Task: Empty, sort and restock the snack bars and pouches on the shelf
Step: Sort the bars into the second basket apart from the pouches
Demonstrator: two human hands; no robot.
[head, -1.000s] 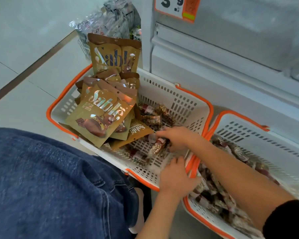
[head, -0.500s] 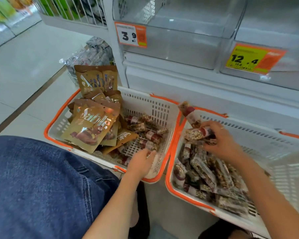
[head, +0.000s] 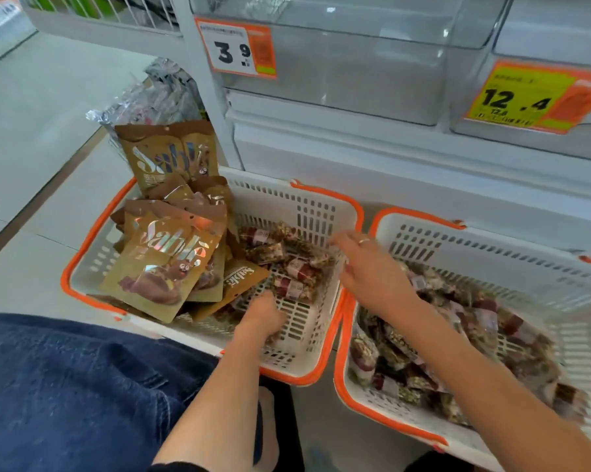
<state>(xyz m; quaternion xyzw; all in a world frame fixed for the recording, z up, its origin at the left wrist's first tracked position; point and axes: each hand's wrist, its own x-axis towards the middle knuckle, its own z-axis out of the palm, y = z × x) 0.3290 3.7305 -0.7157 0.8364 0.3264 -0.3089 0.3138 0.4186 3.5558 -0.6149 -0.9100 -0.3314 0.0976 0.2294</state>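
The left basket (head: pixel 83 267), white with an orange rim, holds gold Sable pouches (head: pixel 164 264) on its left side and several snack bars (head: pixel 294 270) on its right. A matching right basket (head: pixel 491 253) is filled with many more snack bars (head: pixel 396 362). My left hand (head: pixel 263 315) is down inside the left basket near its front wall. Its fingers curl downward among the bars and are hidden. My right hand (head: pixel 365 267) stretches across the two baskets' rims with straight fingers over the left basket's bars and holds nothing.
Clear shelf bins (head: pixel 355 63) with price tags 3.9 (head: pixel 236 49) and 12.4 (head: pixel 522 100) stand above the baskets. Silver packets (head: pixel 151 97) lie on the floor behind the left basket. My jeans-clad knee (head: pixel 66 396) is at the lower left.
My right hand held bars over the right basket; now it is bare and has moved left over the left basket. My left hand went from the basket's rim down inside it.
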